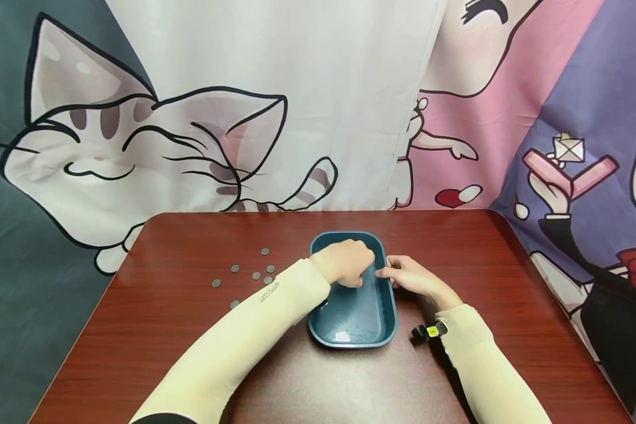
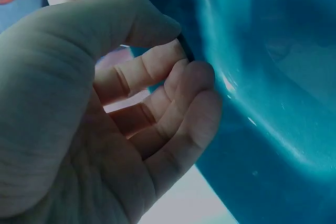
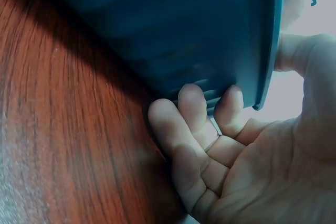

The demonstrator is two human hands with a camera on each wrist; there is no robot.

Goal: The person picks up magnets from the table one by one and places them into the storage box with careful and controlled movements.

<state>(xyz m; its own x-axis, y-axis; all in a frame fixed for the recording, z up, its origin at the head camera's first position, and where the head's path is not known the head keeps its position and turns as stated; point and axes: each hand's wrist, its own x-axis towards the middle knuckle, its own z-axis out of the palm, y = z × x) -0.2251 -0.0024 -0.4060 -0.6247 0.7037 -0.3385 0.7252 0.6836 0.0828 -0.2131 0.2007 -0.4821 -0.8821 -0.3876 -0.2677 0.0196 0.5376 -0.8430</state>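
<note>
A blue rectangular plastic container (image 1: 357,321) with rounded corners stands on the table. My left hand (image 1: 347,262) reaches over its left side and is inside its outline, knuckles up. Between thumb and index fingertip the left wrist view shows a thin dark coin (image 2: 186,48), pinched and seen nearly edge-on. With the thumb over the right rim and fingers along the outer wall, my right hand (image 1: 410,275) grips the container. Its fingers (image 3: 192,109) lie against the ribbed outside wall, close over the wood.
Several small grey coins (image 1: 235,268) lie scattered left of the container, some right beside the left sleeve (image 1: 275,300). The red-brown wooden table (image 1: 434,229) ends at a far edge before a printed cartoon curtain (image 1: 318,59). A small black camera (image 1: 426,333) is on the right wrist.
</note>
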